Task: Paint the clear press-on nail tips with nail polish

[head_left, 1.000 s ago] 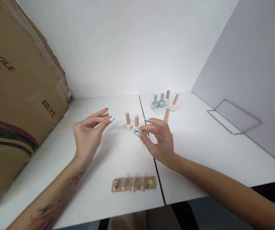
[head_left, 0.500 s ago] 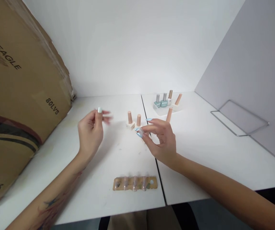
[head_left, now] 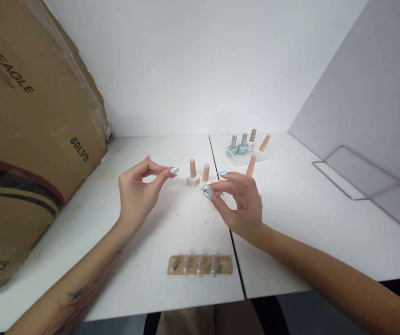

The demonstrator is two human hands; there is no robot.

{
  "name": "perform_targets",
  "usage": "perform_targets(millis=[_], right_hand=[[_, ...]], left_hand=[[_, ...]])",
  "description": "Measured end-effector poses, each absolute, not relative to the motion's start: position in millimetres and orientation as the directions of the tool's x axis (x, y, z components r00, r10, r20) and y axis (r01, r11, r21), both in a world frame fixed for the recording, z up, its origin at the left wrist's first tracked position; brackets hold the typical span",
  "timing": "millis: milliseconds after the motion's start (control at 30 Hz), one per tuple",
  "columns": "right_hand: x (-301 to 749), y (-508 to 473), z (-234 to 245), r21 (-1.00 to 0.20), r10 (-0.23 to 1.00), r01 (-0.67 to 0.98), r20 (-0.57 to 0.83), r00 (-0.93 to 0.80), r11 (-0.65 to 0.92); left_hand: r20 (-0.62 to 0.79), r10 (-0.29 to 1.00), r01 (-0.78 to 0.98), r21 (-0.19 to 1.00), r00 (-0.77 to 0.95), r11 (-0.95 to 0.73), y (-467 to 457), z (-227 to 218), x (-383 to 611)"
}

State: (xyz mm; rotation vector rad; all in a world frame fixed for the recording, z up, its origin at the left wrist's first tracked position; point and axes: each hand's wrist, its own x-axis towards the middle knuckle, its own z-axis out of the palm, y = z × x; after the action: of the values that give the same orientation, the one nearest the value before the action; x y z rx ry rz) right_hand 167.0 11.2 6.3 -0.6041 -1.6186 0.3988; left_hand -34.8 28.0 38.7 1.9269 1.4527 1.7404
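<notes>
My left hand (head_left: 137,190) hovers above the white table (head_left: 151,232), fingers stretched to the right and slightly apart, with a pale mint nail on one tip; nothing shows in it. My right hand (head_left: 242,202) is raised beside it, thumb and forefinger pinched on a small clear false nail (head_left: 209,190). Just behind the hands stand two small bottles with peach caps (head_left: 199,174). A tan strip card with clear blisters (head_left: 200,265) lies near the front edge, below both hands.
A big cardboard box (head_left: 29,139) fills the left side. At the back right a white tray (head_left: 236,159) holds several polish bottles, with a peach-capped bottle (head_left: 251,165) in front. A wire frame (head_left: 356,173) lies by the grey side panel.
My left hand curled its fingers back, then stretched them out again toward the right. My right hand kept its pinch and barely moved. The camera shifted slightly.
</notes>
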Motion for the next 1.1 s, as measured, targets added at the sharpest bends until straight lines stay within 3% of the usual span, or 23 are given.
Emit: perform_targets(millis=[100,233,400,533,767,1100], right_hand=[[166,12,7,-0.571,0.584,0.148,0.809,-0.064,0.807],[166,11,9,-0.574,0.586,0.153,0.809,-0.047,0.805],[166,11,9,-0.586,0.595,0.144,0.803,-0.034,0.798],[166,11,6,-0.613,0.623,0.153,0.782,-0.022,0.775],[165,11,10,-0.577,0.588,0.162,0.809,-0.023,0.801],[163,10,9,-0.647,0.647,0.008,0.763,0.012,0.763]], left_hand=[[0.634,0.759,0.48,0.717,-0.148,-0.505,27,37,-33],[0.726,0.685,0.417,0.643,-0.063,-0.643,29,32,-30],[0.669,0.738,0.494,0.614,0.088,-0.616,27,29,-30],[0.754,0.657,0.498,0.559,0.029,-0.663,27,29,-29],[0.616,0.788,0.455,0.702,-0.003,-0.547,21,33,-30],[0.498,0.773,0.276,0.738,0.394,-0.616,13,32,-20]])
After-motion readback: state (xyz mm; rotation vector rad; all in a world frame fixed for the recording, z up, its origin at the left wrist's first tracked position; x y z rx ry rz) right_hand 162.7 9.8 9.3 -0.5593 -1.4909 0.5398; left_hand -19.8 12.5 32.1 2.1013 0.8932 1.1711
